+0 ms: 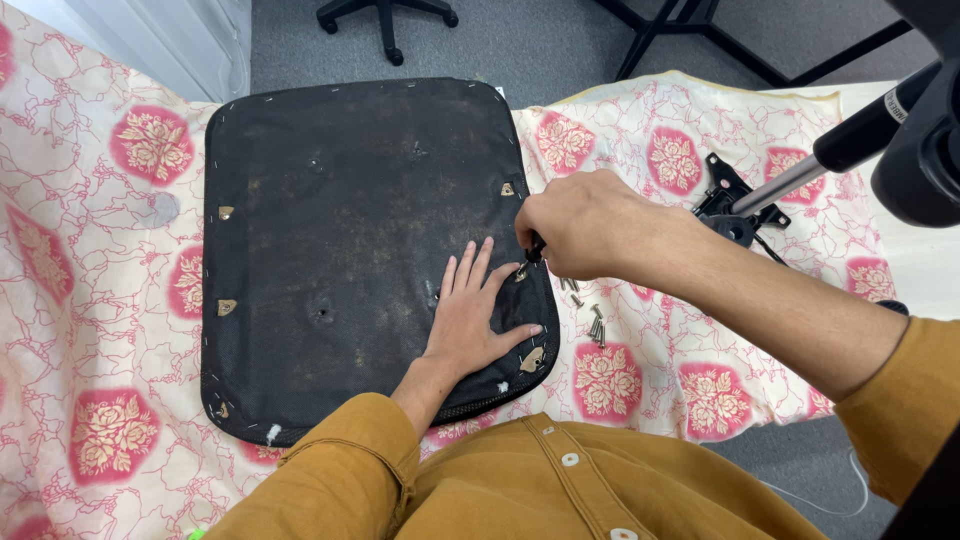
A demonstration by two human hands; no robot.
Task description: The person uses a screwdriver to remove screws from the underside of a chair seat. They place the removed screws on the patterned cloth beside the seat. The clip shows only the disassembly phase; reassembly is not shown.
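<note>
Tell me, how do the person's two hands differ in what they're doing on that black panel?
The left hand lies flat and open, fingers spread, palm down on the black panel; the right hand is curled shut around a small dark tool at the panel's edge. The left comes in from below, the right from the side. Both are bare, with mustard sleeves.

Under your flat left hand (468, 320) lies a seat base (350, 250) covered in black fabric, mottled with dusty brown patches and edged with small silvery staples. Just beyond your left fingertips and below your thumb sit brass-coloured brackets (531, 360). The tool tip (535, 250) pinched in your right fingers (575, 225) is black. Just right of your hands lie dull grey screws (592, 318). The cloth (110, 330) around your hands is cream, veined in red, with pink rose medallions. Your sleeves (350, 470) are mustard yellow.
</note>
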